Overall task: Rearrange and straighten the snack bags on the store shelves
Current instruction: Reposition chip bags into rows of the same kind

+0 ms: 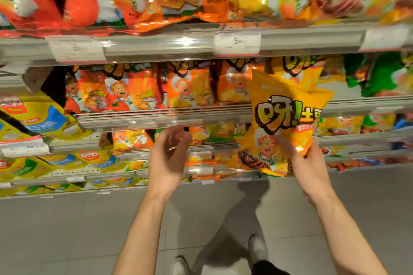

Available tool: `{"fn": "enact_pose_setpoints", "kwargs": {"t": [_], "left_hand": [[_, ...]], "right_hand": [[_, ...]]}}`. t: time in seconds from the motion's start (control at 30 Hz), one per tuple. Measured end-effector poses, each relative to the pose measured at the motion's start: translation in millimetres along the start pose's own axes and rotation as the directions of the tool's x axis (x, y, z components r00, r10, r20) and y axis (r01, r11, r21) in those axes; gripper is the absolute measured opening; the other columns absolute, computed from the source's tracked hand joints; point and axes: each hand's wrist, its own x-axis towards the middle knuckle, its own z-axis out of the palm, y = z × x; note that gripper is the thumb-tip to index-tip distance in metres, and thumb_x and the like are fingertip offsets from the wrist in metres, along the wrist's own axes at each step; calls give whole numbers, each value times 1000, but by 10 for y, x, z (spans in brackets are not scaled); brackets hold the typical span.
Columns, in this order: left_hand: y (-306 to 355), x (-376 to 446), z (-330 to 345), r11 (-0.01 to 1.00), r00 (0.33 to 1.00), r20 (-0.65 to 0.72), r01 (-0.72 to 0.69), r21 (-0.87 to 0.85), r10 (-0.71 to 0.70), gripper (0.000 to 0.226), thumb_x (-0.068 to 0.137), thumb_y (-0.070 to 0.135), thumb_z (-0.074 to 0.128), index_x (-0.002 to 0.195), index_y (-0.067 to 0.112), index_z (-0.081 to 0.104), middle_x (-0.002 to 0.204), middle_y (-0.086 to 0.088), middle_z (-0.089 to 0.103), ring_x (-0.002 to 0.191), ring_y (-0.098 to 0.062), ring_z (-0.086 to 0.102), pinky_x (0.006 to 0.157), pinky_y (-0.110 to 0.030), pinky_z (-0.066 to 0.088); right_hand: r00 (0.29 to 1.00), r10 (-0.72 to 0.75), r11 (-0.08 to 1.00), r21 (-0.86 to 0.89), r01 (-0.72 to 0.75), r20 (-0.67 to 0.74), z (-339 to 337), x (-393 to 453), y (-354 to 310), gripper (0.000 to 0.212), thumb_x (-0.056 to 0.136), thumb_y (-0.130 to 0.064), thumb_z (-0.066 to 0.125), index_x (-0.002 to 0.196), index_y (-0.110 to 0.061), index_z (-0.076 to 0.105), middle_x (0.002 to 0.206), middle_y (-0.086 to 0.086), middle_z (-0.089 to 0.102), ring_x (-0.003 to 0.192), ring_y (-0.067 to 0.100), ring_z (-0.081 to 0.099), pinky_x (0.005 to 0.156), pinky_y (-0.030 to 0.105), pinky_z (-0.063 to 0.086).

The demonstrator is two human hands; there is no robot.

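Now yellow snack bag [283, 123] in right hand [310, 163]

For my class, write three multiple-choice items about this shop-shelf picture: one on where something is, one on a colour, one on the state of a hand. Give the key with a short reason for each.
1. Where is the yellow snack bag?
A. in the right hand, in front of the shelves
B. lying on the floor
C. on the top shelf

2. What colour are the bags at the far right of the second shelf?
A. blue
B. green
C. white

3. What is the left hand doing?
A. gripping a price tag
B. holding a bag
C. holding nothing, fingers loosely curled

Key: 1 A, the right hand has its grip on the bag's lower edge. 2 B, they are plainly green. 3 C, nothing lies in that hand.
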Motion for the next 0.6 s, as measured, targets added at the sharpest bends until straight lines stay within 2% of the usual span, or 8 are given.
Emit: {"fn": "enact_pose_setpoints", "kwargs": {"t": [0.07,0.17,0.23,0.3,0.4,0.47,0.53,0.6], "left_hand": [[35,-19,406,1000,1000,-14,-8,3,8,16,89,34,65,104,28,68,95,-19,72,91,-22,71,85,-32,55],[78,-57,1030,999,1000,-13,13,-41,-13,15,90,29,68,105,29,68,100,-16,74,97,-25,72,88,-38,56],[97,-82,1415,999,1000,18,23,-46,-22,15,95,23,71,109,27,67,101,-8,77,100,-14,73,88,-28,56],[138,-88,1749,998,999,46,29,-52,-26,15,99,15,69,112,20,66,100,-8,77,98,-8,72,86,-19,54],[195,-81,2128,999,998,66,10,-38,-7,14,99,14,69,107,24,66,93,-4,76,92,-7,70,82,-15,52],[200,-38,2324,999,996,79,-39,35,36,12,100,16,68,105,27,67,89,6,73,91,-5,69,80,-17,52],[185,57,2506,985,993,75,-105,136,96,10,101,20,65,109,26,68,95,10,72,92,1,66,79,-15,51],[196,186,2662,949,981,44,-194,248,188,17,101,25,66,118,24,68,111,6,68,105,-3,62,90,-21,51]], "right_hand": [[999,-24,1000,-4,24,31,-279,214,51,56,78,-74,73,124,-44,62,110,-23,74,98,-9,68,83,26,47],[998,-11,1000,20,10,67,-721,530,183,51,76,-73,76,120,-53,61,112,-23,75,99,-5,70,85,27,50],[998,-2,1000,4,2,67,-1015,711,304,54,72,-75,77,119,-54,59,111,-27,73,97,-7,70,81,23,50],[997,-2,1000,-12,3,79,-1275,877,417,53,74,-73,77,119,-54,59,112,-26,74,99,-6,70,82,24,51],[995,-11,1000,6,10,95,-1563,1067,544,55,78,-67,77,125,-44,62,114,-21,75,104,-1,71,86,26,51],[996,-12,1000,10,11,87,-1684,1168,590,55,79,-65,78,126,-40,63,112,-21,75,103,-2,70,83,19,51],[996,-6,999,38,3,83,-1777,1283,600,47,82,-57,77,123,-38,65,110,-21,76,102,-4,70,75,12,54],[997,-7,999,54,3,76,-1848,1409,568,40,84,-53,76,120,-38,67,108,-20,76,101,-4,70,71,10,55]]}}
